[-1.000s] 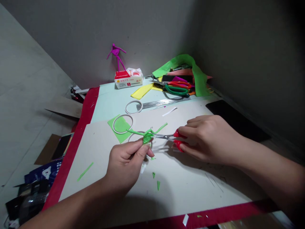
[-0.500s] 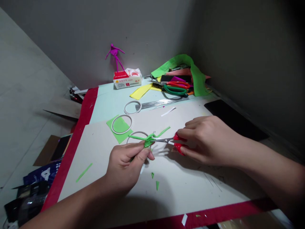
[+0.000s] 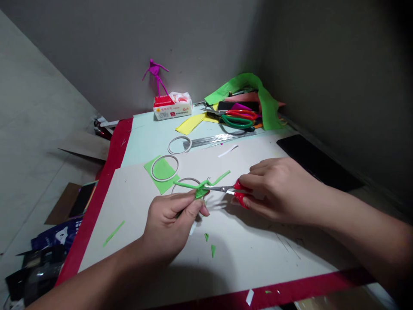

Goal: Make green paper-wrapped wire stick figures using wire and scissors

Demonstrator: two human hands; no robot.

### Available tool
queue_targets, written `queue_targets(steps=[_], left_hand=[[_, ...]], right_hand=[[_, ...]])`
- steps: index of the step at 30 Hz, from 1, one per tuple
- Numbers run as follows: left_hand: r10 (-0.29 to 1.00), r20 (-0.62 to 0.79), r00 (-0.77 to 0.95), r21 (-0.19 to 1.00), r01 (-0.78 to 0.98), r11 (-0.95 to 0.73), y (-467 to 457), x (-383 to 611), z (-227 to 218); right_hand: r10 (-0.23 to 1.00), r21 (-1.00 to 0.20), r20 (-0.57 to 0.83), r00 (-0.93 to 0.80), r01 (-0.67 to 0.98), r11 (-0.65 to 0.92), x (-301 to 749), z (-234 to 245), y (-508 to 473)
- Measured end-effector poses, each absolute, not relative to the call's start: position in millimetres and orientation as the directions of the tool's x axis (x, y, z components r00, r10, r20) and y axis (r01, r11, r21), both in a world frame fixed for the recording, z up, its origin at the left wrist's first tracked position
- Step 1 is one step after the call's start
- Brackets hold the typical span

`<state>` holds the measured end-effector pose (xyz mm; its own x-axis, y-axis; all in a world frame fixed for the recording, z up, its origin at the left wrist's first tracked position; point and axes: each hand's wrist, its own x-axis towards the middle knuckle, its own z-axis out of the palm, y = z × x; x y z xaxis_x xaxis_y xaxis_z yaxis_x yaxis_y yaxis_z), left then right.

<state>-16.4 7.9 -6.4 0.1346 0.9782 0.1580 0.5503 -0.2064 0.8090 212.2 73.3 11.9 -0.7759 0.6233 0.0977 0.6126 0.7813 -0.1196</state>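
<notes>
Left fingers (image 3: 193, 207) clamped on twisted green paper (image 3: 200, 190), right fingers (image 3: 261, 164) gripping red-handled steel scissors (image 3: 224, 188)

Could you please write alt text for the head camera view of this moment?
A person's left hand pinches a twisted green paper strip while the right hand holds red-handled scissors, blades at the strip, above a pale card. Green snippets lie on the card; a magenta figure stands by the wall behind.

The scissors (image 3: 222, 188) have smooth, bright metal blades and glossy red plastic handles. The green paper twist (image 3: 201, 190) looks matt and crinkled, while the pale card (image 3: 129, 215) beneath is smooth and matt.
</notes>
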Motion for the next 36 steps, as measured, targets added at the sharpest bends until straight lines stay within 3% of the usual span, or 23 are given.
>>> queue_targets(steps=[12,17,20,23,25,27,29,31,33,36], left_hand=[[0.999,-0.012,0.049,0.909,0.416,-0.01,4.6,-16.8,-8.0],[0.999,-0.048,0.017,0.943,0.329,0.04,4.5,-17.7,-9.9],[0.999,-0.048,-0.004,0.942,0.331,0.047,5.3,-16.6,-9.0],[1.0,-0.001,-0.015,0.903,0.429,0.007,5.3,-14.4,-6.6],[0.995,0.099,-0.001,0.836,0.542,-0.082,4.6,-13.4,-5.5],[0.962,0.264,0.065,0.721,0.65,-0.242,3.6,-13.5,-6.0],[0.86,0.465,0.21,0.552,0.691,-0.467,3.4,-14.7,-8.0],[0.688,0.619,0.378,0.35,0.651,-0.673,4.4,-16.9,-10.5],[0.554,0.66,0.508,0.182,0.607,-0.773,6.1,-19.4,-12.4],[0.495,0.636,0.592,0.075,0.591,-0.803,7.6,-22.8,-14.1]], right_hand=[[0.6,-0.046,0.223,-0.768,0.607,0.794,211.8,5.8,75.9],[0.488,-0.03,0.37,-0.791,0.514,0.857,215.5,4.3,79.7],[0.504,-0.172,0.432,-0.748,0.48,0.86,214.6,4.3,78.5],[0.745,-0.571,0.419,-0.519,0.488,0.66,208.1,3.4,75.7],[0.899,-0.843,0.243,-0.364,0.379,0.381,201.7,1.7,74.4],[0.942,-0.978,0.023,-0.336,0.187,0.09,195.7,-1.0,74.1],[0.913,-0.991,-0.123,-0.388,-0.003,-0.134,191.5,-3.8,74.1],[0.886,-0.953,-0.174,-0.43,-0.153,-0.262,189.5,-5.8,73.9],[0.872,-0.918,-0.175,-0.457,-0.244,-0.313,189.4,-6.2,73.0],[0.856,-0.895,-0.133,-0.499,-0.31,-0.32,190.5,-3.7,70.4]])
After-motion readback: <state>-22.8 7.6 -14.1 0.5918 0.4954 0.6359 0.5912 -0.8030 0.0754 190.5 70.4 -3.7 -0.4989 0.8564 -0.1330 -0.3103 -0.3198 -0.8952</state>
